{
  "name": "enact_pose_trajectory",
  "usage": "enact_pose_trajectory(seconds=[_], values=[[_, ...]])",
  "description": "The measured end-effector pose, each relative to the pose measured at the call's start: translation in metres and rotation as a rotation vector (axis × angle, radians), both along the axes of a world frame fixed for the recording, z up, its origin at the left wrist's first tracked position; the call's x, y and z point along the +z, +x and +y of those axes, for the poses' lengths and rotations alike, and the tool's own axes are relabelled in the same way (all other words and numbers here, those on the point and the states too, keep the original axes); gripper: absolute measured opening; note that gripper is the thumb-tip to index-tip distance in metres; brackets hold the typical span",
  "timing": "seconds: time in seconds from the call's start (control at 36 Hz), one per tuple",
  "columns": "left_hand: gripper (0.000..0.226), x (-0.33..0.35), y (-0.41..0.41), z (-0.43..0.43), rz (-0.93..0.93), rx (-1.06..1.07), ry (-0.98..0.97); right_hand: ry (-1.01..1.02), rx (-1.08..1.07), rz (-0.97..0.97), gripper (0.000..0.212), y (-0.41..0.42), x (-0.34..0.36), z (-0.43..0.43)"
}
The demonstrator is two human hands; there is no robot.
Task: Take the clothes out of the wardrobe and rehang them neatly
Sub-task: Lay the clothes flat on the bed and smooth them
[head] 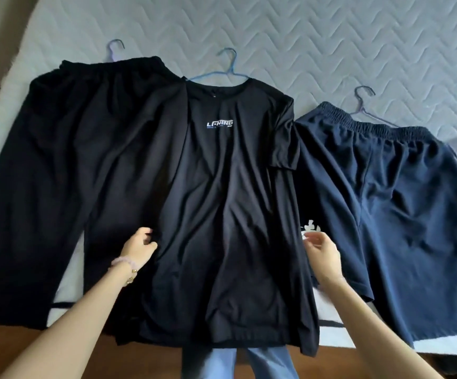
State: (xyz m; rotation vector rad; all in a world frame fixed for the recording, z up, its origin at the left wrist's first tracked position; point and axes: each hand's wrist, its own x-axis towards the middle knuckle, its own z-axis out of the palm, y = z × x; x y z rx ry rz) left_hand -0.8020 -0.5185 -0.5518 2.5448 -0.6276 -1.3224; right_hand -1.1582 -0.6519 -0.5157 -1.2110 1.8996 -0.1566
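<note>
- Quilted mattress (304,36), holding what?
- A black T-shirt (222,201) on a blue hanger (228,64), flat between black shorts (71,160) and navy shorts (399,201).
- Hands?
- The left hand (140,246) pinches the shirt's side. The right hand (324,251) is blurred at the opposite edge, so its grip cannot be told.

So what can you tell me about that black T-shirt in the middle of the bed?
The black T-shirt lies front up on the quilted grey bed, on a blue hanger whose hook sticks out past the round neck. The fabric looks thin, smooth and slightly wrinkled, with a small white-and-blue logo on the chest. Black trousers cover one shoulder; the other side overlaps navy shorts. The left hand pinches one side edge; the blurred right hand is at the other.
</note>
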Motion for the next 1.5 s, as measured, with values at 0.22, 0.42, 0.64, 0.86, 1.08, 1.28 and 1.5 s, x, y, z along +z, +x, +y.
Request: enact_pose_trajectory(seconds=[0.22, 0.42, 0.64, 0.86, 1.08, 1.28, 1.5], values=[[0.028, -0.012, 0.053, -0.120, 0.128, 0.052, -0.186, 0.032, -0.241, -0.186, 0.042, 0.062, -0.021, -0.106], [0.024, -0.012, 0.057, -0.193, 0.146, 0.011, -0.284, 0.079, -0.424, -0.317, 0.053, 0.086, -0.030, -0.158], [0.030, -0.026, 0.043, -0.193, -0.116, -0.320, -0.291, 0.053, -0.455, -0.223, 0.045, 0.097, -0.039, -0.180], [0.051, -0.031, -0.004, -0.170, -0.589, -0.945, -0.565, -0.193, -0.159, 0.106, 0.026, 0.081, -0.023, -0.200], [0.043, -0.031, -0.031, -0.154, -0.473, -0.809, -0.375, -0.261, -0.127, 0.131, 0.028, 0.031, 0.000, -0.255], [0.039, -0.025, -0.038, -0.166, -0.441, -0.677, -0.286, -0.311, -0.071, 0.265, 0.032, -0.009, 0.024, -0.309], [0.048, -0.032, -0.058, -0.176, -0.438, -0.648, -0.229, -0.221, -0.166, 0.186, 0.025, -0.068, 0.010, -0.330]])
